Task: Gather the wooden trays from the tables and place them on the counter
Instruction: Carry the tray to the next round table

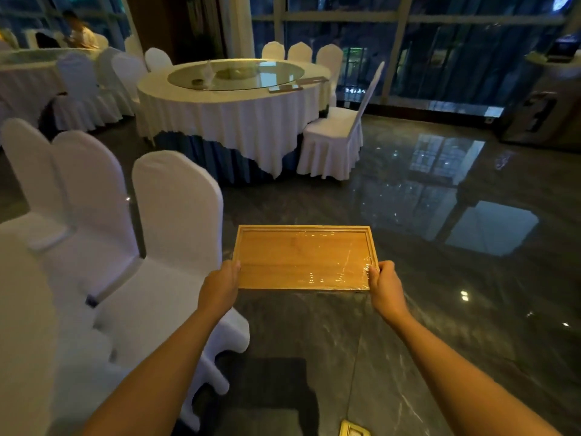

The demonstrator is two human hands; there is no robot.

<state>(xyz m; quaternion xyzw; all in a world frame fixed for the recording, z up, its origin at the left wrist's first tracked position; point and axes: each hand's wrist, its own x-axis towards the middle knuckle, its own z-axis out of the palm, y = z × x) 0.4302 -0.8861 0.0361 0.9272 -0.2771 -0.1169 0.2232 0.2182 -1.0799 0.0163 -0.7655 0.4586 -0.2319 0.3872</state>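
Observation:
I hold a rectangular wooden tray [301,258], wrapped in clear film, level in front of me over the dark floor. My left hand [221,286] grips its near left corner and my right hand [385,286] grips its near right corner. Ahead stands a round table [232,102] with a white cloth and a glass turntable. Two more flat wooden trays lie near its right rim, one tray [284,88] closer to me and another tray [312,80] behind it. A dark counter [547,99] stands at the far right by the windows.
White-covered chairs [169,221] line my left side, close to my left arm. One covered chair [339,133] stands at the round table's right. Polished dark floor [440,247] stretches ahead and right. A second table [28,77] with a seated person is at the far left.

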